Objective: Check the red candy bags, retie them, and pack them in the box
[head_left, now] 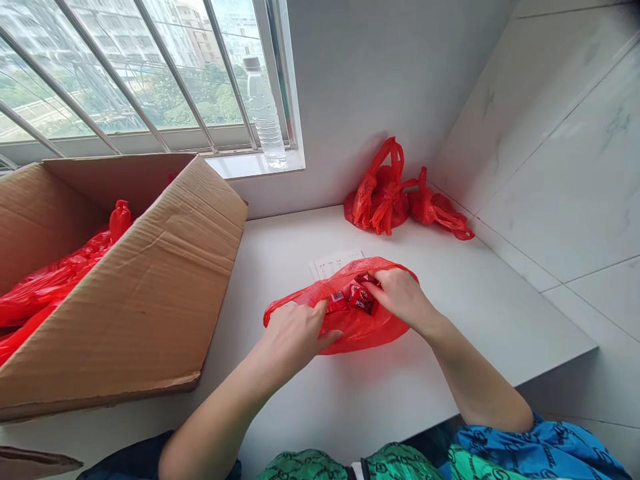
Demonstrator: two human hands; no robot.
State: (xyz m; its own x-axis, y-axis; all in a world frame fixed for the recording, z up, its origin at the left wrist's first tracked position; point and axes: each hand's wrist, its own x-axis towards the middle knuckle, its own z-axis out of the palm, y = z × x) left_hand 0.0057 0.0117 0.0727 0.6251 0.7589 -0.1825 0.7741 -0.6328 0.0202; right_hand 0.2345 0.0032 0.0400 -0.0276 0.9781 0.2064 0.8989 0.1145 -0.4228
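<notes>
A red plastic bag (350, 339) lies on the white table with its mouth spread wide. Inside it are small red wrapped packets (361, 297), one showing a barcode label. My left hand (295, 333) reaches into the left side of the bag's mouth, thumb and index finger apart, its other fingers partly hidden by the plastic. At the right side, my right hand (397, 293) is inside the bag, with thumb and fingers closed on one of the packets; its fingertips are partly hidden.
On the left stands an open cardboard box (145, 313) holding red plastic bags (60, 273). Two tied red bags (383, 200) sit against the back wall. A sheet of paper (337, 263) lies behind the open bag. A clear bottle (265, 117) stands on the windowsill.
</notes>
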